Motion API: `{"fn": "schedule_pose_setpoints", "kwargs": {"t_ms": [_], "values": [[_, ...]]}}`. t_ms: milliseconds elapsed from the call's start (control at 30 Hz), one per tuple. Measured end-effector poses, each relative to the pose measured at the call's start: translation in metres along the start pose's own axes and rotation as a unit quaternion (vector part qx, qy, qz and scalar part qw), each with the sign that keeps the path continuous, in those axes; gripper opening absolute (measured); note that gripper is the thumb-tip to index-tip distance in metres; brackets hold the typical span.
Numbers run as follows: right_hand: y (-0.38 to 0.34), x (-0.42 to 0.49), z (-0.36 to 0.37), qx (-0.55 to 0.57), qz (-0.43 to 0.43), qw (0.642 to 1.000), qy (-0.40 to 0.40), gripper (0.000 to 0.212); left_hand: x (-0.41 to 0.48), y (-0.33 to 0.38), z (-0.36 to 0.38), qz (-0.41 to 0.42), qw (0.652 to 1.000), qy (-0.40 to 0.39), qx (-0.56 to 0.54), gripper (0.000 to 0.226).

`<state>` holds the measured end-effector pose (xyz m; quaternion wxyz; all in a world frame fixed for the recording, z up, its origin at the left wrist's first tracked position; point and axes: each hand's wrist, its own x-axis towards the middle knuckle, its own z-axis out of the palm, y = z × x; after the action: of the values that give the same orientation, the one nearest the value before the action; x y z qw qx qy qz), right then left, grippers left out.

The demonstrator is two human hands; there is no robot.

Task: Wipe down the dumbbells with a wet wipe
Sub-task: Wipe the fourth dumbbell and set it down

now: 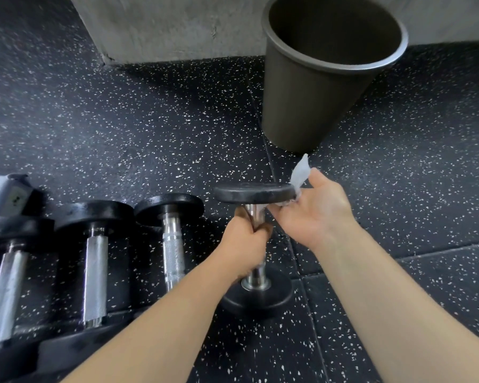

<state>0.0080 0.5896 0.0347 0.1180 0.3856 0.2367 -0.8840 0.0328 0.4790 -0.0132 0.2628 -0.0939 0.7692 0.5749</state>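
A black dumbbell with a chrome handle stands tilted on its lower head on the speckled rubber floor. My left hand is wrapped around its handle. My right hand holds a white wet wipe pressed against the right edge and underside of the upper head; one corner of the wipe sticks up. Three more dumbbells lie in a row to the left: one beside my left hand, one further left, one at the left edge.
A dark round waste bin stands just beyond the held dumbbell. A concrete wall base runs along the back. A pale wipe packet lies at the far left. Floor-mat seams run under my right forearm.
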Motion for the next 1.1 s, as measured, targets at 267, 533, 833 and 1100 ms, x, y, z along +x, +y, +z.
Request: {"fn": "schedule_pose_setpoints", "kwargs": {"t_ms": [267, 533, 833, 1100], "values": [[-0.006, 0.016, -0.019, -0.075, -0.018, 0.995, 0.068, 0.035, -0.014, -0.009, 0.028, 0.000, 0.993, 0.073, 0.091, 0.036], [-0.005, -0.012, -0.030, -0.014, -0.066, 0.998, 0.003, 0.020, -0.004, -0.009, 0.021, -0.008, 0.996, -0.001, -0.085, 0.039], [-0.006, 0.005, -0.019, -0.046, -0.018, 0.996, 0.075, 0.035, 0.003, -0.011, 0.014, -0.001, 0.990, -0.059, -0.126, 0.024], [-0.008, -0.006, -0.017, -0.074, -0.025, 0.997, 0.002, 0.028, 0.006, -0.012, 0.007, -0.041, 0.994, -0.043, -0.095, 0.019]]}}
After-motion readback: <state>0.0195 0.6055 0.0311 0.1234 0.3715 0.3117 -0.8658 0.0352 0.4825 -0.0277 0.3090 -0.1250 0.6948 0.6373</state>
